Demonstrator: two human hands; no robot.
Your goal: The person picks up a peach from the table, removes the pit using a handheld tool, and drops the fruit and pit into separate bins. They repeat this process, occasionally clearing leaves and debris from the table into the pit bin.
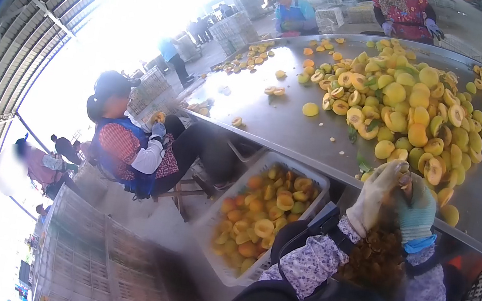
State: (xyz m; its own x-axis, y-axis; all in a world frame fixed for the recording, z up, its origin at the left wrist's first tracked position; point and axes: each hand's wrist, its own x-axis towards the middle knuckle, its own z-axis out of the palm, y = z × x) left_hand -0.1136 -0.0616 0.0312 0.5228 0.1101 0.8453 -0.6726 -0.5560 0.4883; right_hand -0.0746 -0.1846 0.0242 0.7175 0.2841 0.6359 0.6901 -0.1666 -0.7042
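Observation:
My left hand (373, 197), in a whitish glove, is raised at the near edge of the metal table (299, 137). Close beside it on the right is my right hand (417, 211), in a glove with a teal back. The fingers of both curl together around something small and brownish that I cannot make out. Just beyond them lies a big heap of yellow and green fruit (419, 115), many cut in halves. Below my hands, a brown mass (376, 258) lies over my lap, blurred.
A white crate (194, 231) of fruit halves stands left of my knees, below the table edge. A seated co-worker (129, 146) holds fruit further left. Stacked crates (82, 251) fill the lower left. Two other people stand across the table.

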